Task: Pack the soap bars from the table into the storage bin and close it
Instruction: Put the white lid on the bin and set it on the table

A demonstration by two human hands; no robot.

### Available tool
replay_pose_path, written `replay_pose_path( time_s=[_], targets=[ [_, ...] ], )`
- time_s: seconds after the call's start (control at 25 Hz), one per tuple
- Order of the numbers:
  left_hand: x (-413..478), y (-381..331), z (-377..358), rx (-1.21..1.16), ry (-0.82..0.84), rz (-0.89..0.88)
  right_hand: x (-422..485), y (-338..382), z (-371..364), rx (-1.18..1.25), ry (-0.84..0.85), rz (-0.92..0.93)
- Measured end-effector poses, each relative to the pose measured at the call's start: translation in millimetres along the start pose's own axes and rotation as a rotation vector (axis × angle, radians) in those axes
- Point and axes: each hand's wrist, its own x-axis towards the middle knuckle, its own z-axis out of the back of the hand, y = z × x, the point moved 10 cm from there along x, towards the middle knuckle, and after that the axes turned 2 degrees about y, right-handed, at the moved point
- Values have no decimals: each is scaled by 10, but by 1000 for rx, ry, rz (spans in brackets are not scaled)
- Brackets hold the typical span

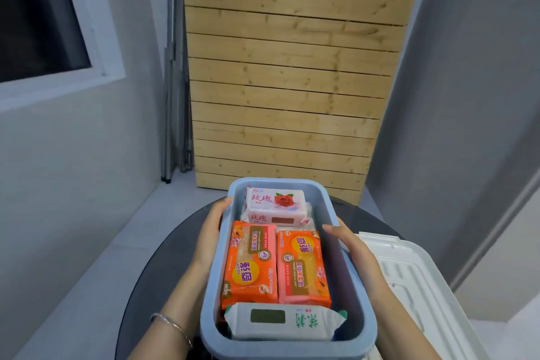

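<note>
A light blue storage bin [333, 213] stands lidless on a round dark table [163, 269] in front of me. Inside lie a pink rose soap pack [274, 206] at the far end, two orange soap packs [251, 264] [302, 266] side by side in the middle, and a white and green soap pack [280, 321] nearest me. My left hand [209, 231] grips the bin's left wall. My right hand [346, 242] lies against the right wall, fingers extended along the rim.
A white ribbed lid [415, 280] lies to the right of the bin, partly over the table's edge. A slatted wooden panel [286, 82] leans against the wall behind the table. Grey walls stand on both sides, with a window [38, 17] at the upper left.
</note>
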Motion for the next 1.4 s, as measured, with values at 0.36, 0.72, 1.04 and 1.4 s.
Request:
replay_pose_path(
  time_s=[0.36,0.72,1.04,1.4],
  targets=[
    [31,-261,89,396,-155,-4,-19,-387,283,102,133,-91],
    [-284,-404,-1325,482,244,-158,-503,-572,2753,-661,-638,78],
    [-345,249,-1828,549,205,-16,-639,-1364,3219,-287,-536,-161],
    [-542,282,-2255,620,395,-28,-1231,284,2612,-134,-339,269]
  ],
)
